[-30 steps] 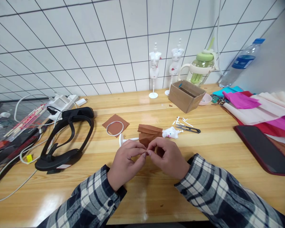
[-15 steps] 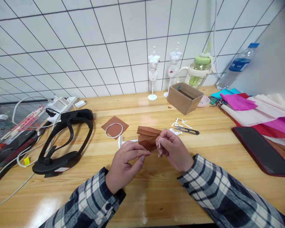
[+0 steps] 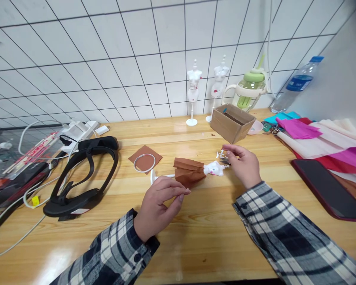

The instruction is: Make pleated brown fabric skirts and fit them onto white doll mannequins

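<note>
A small white mannequin (image 3: 213, 169) lies on its side on the wooden table (image 3: 195, 237), wearing a pleated brown paper skirt (image 3: 188, 171); its round base (image 3: 153, 176) points left. My left hand (image 3: 158, 206) rests just in front of the skirt with thumb and fingers pinched together; what they hold is too small to see. My right hand (image 3: 242, 164) is over by the small black scissors (image 3: 225, 159), its fingers curled on them next to scattered white scraps (image 3: 219, 152).
A brown paper square with a white ring (image 3: 144, 160) lies left of the mannequin. Black headset (image 3: 81, 178) and cables at left. Cardboard box (image 3: 231, 122), two standing mannequins (image 3: 193, 91), a green jug (image 3: 249, 89), a water bottle (image 3: 296, 83) behind. Coloured tissue paper (image 3: 329, 138) and a dark phone (image 3: 329, 188) at right.
My two hands, pinched together in front of the skirt, have parted. The right hand has moved right and away to the scissors, uncovering the mannequin's torso. The left hand stayed.
</note>
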